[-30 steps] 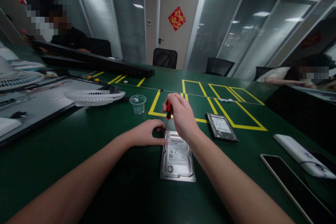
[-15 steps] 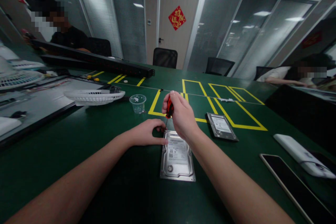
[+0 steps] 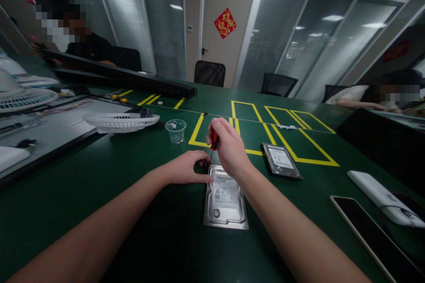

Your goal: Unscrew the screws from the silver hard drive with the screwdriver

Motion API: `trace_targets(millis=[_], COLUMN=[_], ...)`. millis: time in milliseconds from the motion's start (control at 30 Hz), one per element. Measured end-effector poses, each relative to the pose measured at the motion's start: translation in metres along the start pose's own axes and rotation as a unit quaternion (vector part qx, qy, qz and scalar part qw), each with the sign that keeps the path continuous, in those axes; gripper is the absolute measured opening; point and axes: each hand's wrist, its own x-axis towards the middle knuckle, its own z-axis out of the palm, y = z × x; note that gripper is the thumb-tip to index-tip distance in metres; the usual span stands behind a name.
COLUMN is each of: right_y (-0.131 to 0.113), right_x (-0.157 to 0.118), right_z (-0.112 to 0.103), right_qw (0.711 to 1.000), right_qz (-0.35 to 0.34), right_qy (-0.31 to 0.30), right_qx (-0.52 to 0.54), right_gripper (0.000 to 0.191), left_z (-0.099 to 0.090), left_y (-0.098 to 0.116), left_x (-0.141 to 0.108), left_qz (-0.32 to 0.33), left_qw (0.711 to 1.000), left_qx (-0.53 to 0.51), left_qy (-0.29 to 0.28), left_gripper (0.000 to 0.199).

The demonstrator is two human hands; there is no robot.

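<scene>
A silver hard drive (image 3: 227,201) lies label up on the green table in front of me. My left hand (image 3: 187,168) grips its far left corner, the thumb lying on the label side and the fingers curled at the far edge. In my right hand (image 3: 229,143) is a screwdriver (image 3: 215,140) with a red and black handle, held upright. Its thin shaft points down at the drive's far left corner, where the tip is too small to make out. The palm and wrist cover the drive's far right part.
A clear plastic cup (image 3: 175,131) stands beyond my left hand, near a white fan grille (image 3: 121,122). Right of my hands lie a second hard drive (image 3: 281,160), a phone (image 3: 372,234) and a white power bank (image 3: 385,199). Two people sit across the table, left and right.
The screwdriver handle has turned slightly within my right hand, and the fingers have closed further over it. My left hand and the hard drive stay in place.
</scene>
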Motion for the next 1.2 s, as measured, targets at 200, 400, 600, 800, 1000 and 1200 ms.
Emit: trace_targets(millis=[200, 400, 600, 800, 1000, 1200], right_y=[-0.001, -0.004, -0.004, -0.007, -0.010, -0.007], right_x=[0.001, 0.003, 0.002, 0.001, 0.000, 0.003], right_z=[0.003, 0.001, 0.000, 0.005, 0.006, 0.003], right_qw=[0.998, 0.999, 0.999, 0.998, 0.999, 0.999], right_qz=[0.009, 0.003, -0.006, 0.008, 0.009, 0.004], right_qy=[0.047, 0.047, 0.041, 0.013, 0.027, 0.033], right_qx=[0.034, 0.027, 0.033, 0.064, 0.029, 0.033], right_gripper=[0.030, 0.025, 0.024, 0.016, 0.021, 0.027], left_z=[0.000, 0.002, 0.001, 0.000, 0.000, -0.001], left_y=[0.000, -0.002, -0.001, 0.001, 0.001, 0.000], left_x=[0.000, 0.002, 0.001, 0.001, 0.001, 0.001], left_qz=[0.008, 0.015, 0.001, 0.002, 0.004, 0.000], left_qw=[1.000, 1.000, 1.000, 1.000, 1.000, 1.000], left_qx=[-0.012, -0.016, -0.011, 0.006, -0.003, -0.006], left_qy=[0.001, 0.001, -0.002, 0.002, 0.001, -0.009], left_gripper=[0.045, 0.045, 0.048, 0.045, 0.046, 0.048])
